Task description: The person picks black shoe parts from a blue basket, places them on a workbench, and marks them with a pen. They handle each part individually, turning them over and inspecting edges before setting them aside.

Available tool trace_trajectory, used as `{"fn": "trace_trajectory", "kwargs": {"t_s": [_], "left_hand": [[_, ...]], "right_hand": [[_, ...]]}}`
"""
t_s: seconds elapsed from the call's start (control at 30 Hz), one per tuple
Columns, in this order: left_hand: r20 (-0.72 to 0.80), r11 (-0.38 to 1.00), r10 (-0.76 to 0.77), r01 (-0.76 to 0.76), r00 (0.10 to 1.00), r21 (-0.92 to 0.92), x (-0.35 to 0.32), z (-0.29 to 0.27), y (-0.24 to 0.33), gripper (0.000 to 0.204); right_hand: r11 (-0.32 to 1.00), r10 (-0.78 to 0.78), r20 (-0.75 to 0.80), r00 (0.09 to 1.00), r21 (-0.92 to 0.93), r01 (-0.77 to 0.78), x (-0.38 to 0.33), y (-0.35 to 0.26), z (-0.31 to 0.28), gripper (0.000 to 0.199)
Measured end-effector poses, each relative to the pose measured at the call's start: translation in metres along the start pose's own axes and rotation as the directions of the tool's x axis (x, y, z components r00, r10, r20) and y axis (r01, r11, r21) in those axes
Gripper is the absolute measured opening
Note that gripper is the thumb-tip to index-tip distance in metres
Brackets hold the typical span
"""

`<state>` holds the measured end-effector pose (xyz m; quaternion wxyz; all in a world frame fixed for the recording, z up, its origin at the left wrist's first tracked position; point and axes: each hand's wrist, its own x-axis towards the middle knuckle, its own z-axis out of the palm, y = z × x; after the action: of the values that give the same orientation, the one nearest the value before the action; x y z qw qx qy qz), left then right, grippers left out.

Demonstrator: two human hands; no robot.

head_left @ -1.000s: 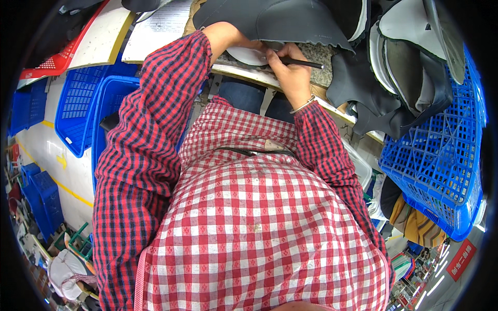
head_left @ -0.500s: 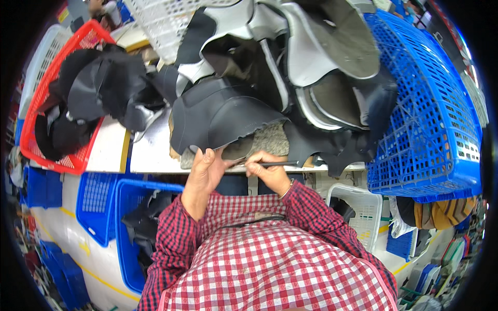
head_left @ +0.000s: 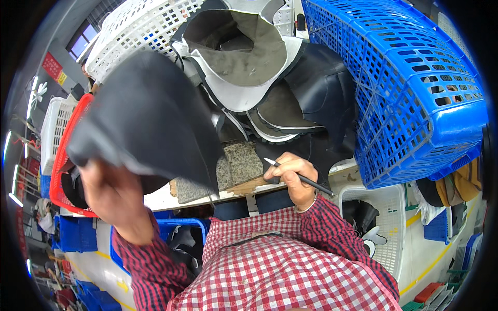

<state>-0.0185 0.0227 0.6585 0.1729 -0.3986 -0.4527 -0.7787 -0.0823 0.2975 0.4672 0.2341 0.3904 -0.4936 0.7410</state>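
Dark leather piece (head_left: pixel 150 114) raised in the left hand (head_left: pixel 111 194), clear of the bench (head_left: pixel 342 168).
The right hand (head_left: pixel 293 173) is closed around a pen (head_left: pixel 298 176) beside the granite slab (head_left: pixel 233 168); a blue basket (head_left: pixel 410 88) stands at right.

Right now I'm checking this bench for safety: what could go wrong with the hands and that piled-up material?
1. The left hand lifts a dark leather piece that blocks the view of part of the stone slab; the pen in the right hand might catch or mark it unseen.
2. Cut pieces are heaped behind the slab and could slide onto it.
3. The blue basket overhangs the bench edge and might tip.
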Motion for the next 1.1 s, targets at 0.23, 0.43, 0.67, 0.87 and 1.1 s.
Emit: {"fn": "trace_trajectory", "kwargs": {"t_s": [0.23, 0.43, 0.67, 0.87, 1.1], "left_hand": [[-0.297, 0.97, 0.241, -0.217, 0.924, 0.115, 0.186, 0.022, -0.08, 0.04], [0.009, 0.84, -0.523, 0.517, 0.852, -0.166, 0.226, -0.014, -0.304, 0.032], [-0.122, 0.915, -0.2, 0.23, 0.972, 0.331, 0.136, 0.045, -0.257, 0.046], [-0.337, 0.544, 0.316, 0.122, 0.887, 0.83, 0.063, -0.128, -0.109, 0.036], [-0.742, -0.002, 0.288, 0.775, 0.605, 0.632, 0.036, -0.392, -0.086, 0.135]], "right_hand": [[0.874, -0.274, 0.061, 0.96, -0.401, 0.275, 0.049, -0.041, -0.041, 0.028], [0.727, -0.225, 0.015, 0.974, -0.663, 0.178, 0.076, -0.061, -0.058, 0.027], [0.61, -0.009, -0.014, 1.0, -0.792, -0.006, 0.119, -0.01, -0.096, 0.04], [0.654, -0.06, -0.044, 0.997, -0.757, 0.006, 0.115, 0.011, -0.1, 0.036], [0.495, -0.048, 0.014, 0.999, -0.868, 0.036, 0.115, 0.021, -0.094, 0.032]]}}
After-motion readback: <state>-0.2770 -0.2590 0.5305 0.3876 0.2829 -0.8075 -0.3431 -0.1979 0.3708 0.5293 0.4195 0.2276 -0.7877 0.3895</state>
